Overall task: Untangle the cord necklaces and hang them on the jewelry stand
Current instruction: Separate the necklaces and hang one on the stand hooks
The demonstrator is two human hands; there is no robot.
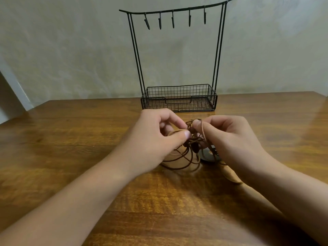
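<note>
Cord necklaces (184, 151), brown and knotted together in one bundle, lie near the middle of the wooden table (71, 139), lifted at the top between both hands. The left hand (159, 137) pinches a strand between thumb and curled forefinger; the right hand (229, 137) pinches the upper knot with its fingertips, the other fingers curled in. Loose loops trail onto the table below the hands, beside a dark round pendant (208, 155) and a tan piece partly hidden under the right wrist. Just beyond the hands stands the black wire jewelry stand (179, 98), with a mesh basket base and five bare hooks (173, 20) along its top bar, against a pale wall (71, 50).
</note>
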